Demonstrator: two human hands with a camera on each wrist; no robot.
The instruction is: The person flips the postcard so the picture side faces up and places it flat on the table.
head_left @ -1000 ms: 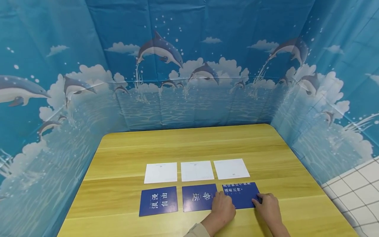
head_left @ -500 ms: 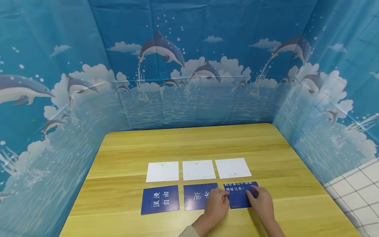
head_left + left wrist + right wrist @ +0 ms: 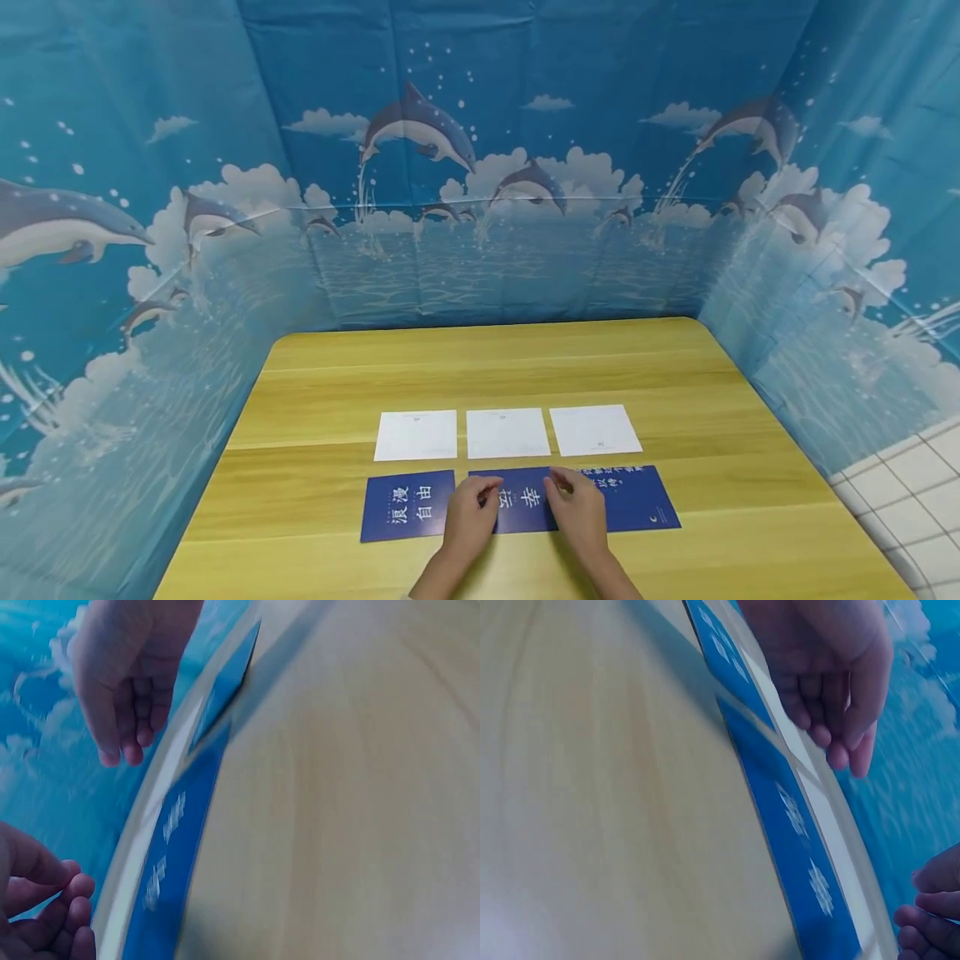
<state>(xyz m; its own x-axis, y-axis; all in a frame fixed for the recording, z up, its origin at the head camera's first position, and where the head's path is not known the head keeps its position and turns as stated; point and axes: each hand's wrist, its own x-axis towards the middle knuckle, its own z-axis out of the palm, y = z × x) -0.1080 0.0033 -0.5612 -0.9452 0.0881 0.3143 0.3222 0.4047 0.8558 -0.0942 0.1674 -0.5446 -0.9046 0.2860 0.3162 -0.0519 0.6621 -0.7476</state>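
The work in hand looks like straightening the blue row, and the next move likely calls for fingertips on the middle blue card [image 3: 525, 518], flat between its neighbours (white cards [image 3: 508, 433] lie beyond). The left hand [image 3: 470, 518] and right hand [image 3: 580, 507], loosely curled, hold nothing; whether they touch it I cannot tell. Half a second earlier, they are at the right blue card [image 3: 642, 505].

Head view: bare left-hand grip [image 3: 471, 518] hides much of the nine o'clock edge of middle blue rectangular card [image 3: 527, 515]; bare right-hand grip [image 3: 581, 510], most of its three o'clock edge. Small print [image 3: 502, 418] on three white rectangular cards [image 3: 508, 437] illegible. Yellow wood-grain table [image 3: 487, 367] cut off at six o'clock. Wrist views: white lettering [image 3: 174, 817] blurred.
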